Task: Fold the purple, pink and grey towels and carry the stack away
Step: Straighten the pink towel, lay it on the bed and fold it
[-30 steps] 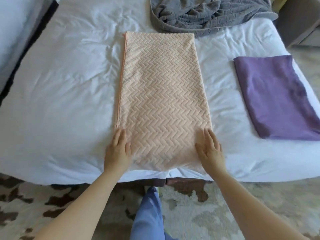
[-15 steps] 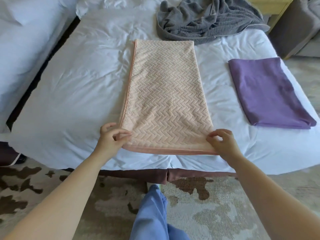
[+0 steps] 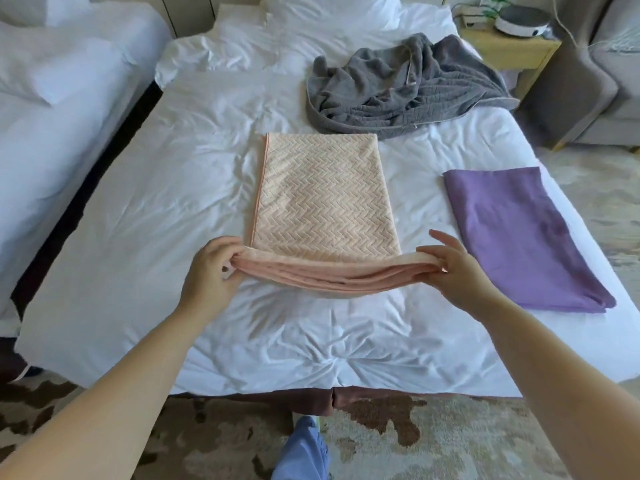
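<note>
The pink towel (image 3: 322, 199), with a herringbone weave, lies as a long strip in the middle of the white bed (image 3: 145, 237). My left hand (image 3: 211, 271) pinches its near left corner and my right hand (image 3: 453, 268) pinches its near right corner. The near end is lifted off the bed and carried toward the far end. The purple towel (image 3: 512, 233) lies folded flat on the bed to the right. The grey towel (image 3: 405, 88) sits crumpled at the far side of the bed.
A second white bed (image 3: 52, 116) stands to the left across a dark gap. At the back right are a wooden nightstand (image 3: 512, 53) with a round white device (image 3: 519, 19) and a grey armchair (image 3: 595, 84). A patterned rug (image 3: 415, 441) covers the floor.
Both hands went from resting flat on the pink towel's near end to pinching its corners, then lifted that end and carried it away from me over the strip.
</note>
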Tool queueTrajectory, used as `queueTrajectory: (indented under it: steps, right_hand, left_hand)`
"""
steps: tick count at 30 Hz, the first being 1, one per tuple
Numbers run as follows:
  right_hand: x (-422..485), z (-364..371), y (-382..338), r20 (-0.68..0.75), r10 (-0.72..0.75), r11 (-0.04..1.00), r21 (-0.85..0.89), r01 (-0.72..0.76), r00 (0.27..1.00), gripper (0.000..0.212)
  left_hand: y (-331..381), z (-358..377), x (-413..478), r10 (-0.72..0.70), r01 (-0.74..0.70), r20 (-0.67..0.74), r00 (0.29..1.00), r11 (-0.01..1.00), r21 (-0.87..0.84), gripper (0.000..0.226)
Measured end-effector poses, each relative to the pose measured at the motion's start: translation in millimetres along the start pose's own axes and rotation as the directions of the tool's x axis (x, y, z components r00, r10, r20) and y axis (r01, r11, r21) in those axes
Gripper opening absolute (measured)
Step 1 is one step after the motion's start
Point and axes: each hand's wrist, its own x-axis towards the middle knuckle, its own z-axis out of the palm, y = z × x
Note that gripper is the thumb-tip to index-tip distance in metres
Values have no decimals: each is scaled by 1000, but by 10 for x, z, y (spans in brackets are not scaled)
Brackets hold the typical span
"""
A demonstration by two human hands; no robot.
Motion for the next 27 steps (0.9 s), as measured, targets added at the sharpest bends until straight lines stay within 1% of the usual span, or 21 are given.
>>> queueTrajectory:
  steps: [1, 2, 3, 4, 5, 6, 7, 9, 10, 12, 13, 17, 19, 21, 23, 25, 27]
  right_hand:
    - [132, -34, -39, -5, 15, 1000, 3, -15, 1000, 42]
    - [276, -76, -78, 9, 47, 998, 46, -47, 999, 41]
    - [430, -120, -118, 44, 84, 986, 137, -90, 995, 37]
    - [590, -148, -147, 88, 111, 965, 227, -128, 990, 31]
    - [766, -162, -168, 122, 131, 946, 280, -161, 984, 27]
    - [957, -155, -166, 129, 145, 950, 260, -174, 981, 28]
    - [1161, -128, -147, 115, 148, 969, 182, -168, 982, 30]
    - [1577, -2, -89, 59, 119, 993, -22, -117, 991, 28]
    - [1777, 73, -47, 40, 111, 991, -75, -108, 993, 24]
    - [2166, 210, 57, 21, 150, 984, -96, -148, 988, 18]
    - [2340, 276, 110, 22, 189, 978, -95, -186, 982, 19]
    - [2807, 570, 345, 7, 396, 918, -7, -396, 918, 33]
    - [2892, 711, 489, 10, 455, 889, -62, -453, 891, 35]
    - [2917, 810, 627, -13, 459, 878, -147, -456, 888, 35]
    - [2923, 861, 691, -77, 436, 877, -188, -442, 897, 36]
    - [2927, 905, 701, -124, 422, 868, -232, -439, 898, 34]
    - [2925, 946, 687, -142, 442, 840, -280, -464, 886, 32]
  left_hand:
    - [-24, 6, 181, -10, 9, -12, 1000, 1000, -26, 34]
    - [-54, 19, 364, -63, 62, -7, 998, 994, -95, 29]
    - [-68, 33, 543, -166, 165, 13, 986, 968, -190, 22]
    - [-89, 65, 717, -286, 292, 62, 956, 917, -273, 14]
    - [-132, 126, 895, -380, 394, 107, 919, 862, -320, 9]
    - [-203, 210, 1070, -430, 445, 124, 895, 833, -328, 4]
    - [-282, 304, 1239, -453, 471, 135, 881, 822, -320, 3]
    - [-441, 519, 1567, -477, 493, 131, 869, 818, -296, 7]
    - [-525, 637, 1720, -487, 503, 130, 863, 816, -284, 11]
    - [-699, 885, 1996, -511, 535, 157, 845, 812, -236, 20]
    - [-773, 998, 2102, -522, 549, 173, 835, 811, -201, 24]
    - [-998, 1362, 2328, -558, 584, 182, 810, 798, -153, 30]
    - [-1085, 1475, 2334, -554, 572, 155, 818, 813, -108, 30]
    - [-1143, 1542, 2312, -524, 532, 127, 842, 846, -36, 30]
    - [-1171, 1563, 2309, -505, 504, 110, 856, 863, 43, 30]
    - [-1189, 1559, 2315, -513, 500, 103, 852, 857, 127, 31]
    - [-1180, 1538, 2315, -539, 514, 115, 835, 837, 191, 31]
